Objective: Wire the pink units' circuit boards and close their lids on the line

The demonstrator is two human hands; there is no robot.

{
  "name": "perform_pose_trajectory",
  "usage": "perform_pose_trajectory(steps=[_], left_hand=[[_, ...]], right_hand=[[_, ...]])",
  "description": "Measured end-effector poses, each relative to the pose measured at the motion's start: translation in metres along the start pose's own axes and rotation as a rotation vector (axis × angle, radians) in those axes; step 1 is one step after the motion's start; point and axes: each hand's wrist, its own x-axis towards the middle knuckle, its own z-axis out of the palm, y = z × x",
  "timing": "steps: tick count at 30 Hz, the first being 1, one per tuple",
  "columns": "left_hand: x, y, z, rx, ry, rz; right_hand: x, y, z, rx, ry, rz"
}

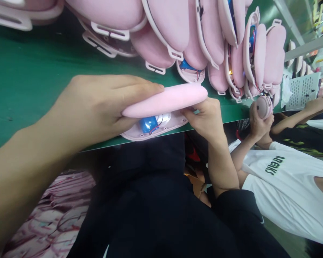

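Between my two hands is a pink padded shell [167, 100], tilted above a matching pink casing half [161, 133] at the table's front edge. Inside that lower half I see a blue battery pack [148, 124], thin dark and red wires and a shiny silvery part. My left hand [102, 107] grips the shell's left end, thumb and fingers closed round it. At the right end, my right hand [204, 116] pinches the shell, its fingertips partly hidden beneath it. Whether the two halves touch at the back is hidden.
Several pink padded shells [167, 25] with strap loops crowd the back of the green table [34, 82], some gaping with batteries inside. At the right a co-worker's hands [258, 123] hold a pink piece. More pink parts [54, 218] are piled below at the left.
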Motion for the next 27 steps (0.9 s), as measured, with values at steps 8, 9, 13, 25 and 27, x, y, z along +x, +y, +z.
perform_pose_trajectory(steps=[8,9,13,25,27], left_hand=[[0.001,0.003,-0.003,-0.03,-0.001,-0.022],[0.001,0.004,-0.003,-0.037,-0.003,-0.026],[0.0,0.002,-0.002,-0.038,0.017,0.011],[-0.003,-0.004,-0.001,-0.081,-0.046,0.009],[-0.004,-0.01,0.0,-0.091,-0.047,0.059]], right_hand=[[0.014,-0.013,-0.008,-0.147,-0.105,-0.027],[0.014,-0.014,-0.007,-0.177,-0.101,-0.047],[0.001,-0.013,-0.001,-0.269,-0.009,-0.171],[-0.037,-0.006,-0.02,-0.005,0.075,-0.066],[-0.04,0.007,-0.028,0.087,0.177,0.076]])
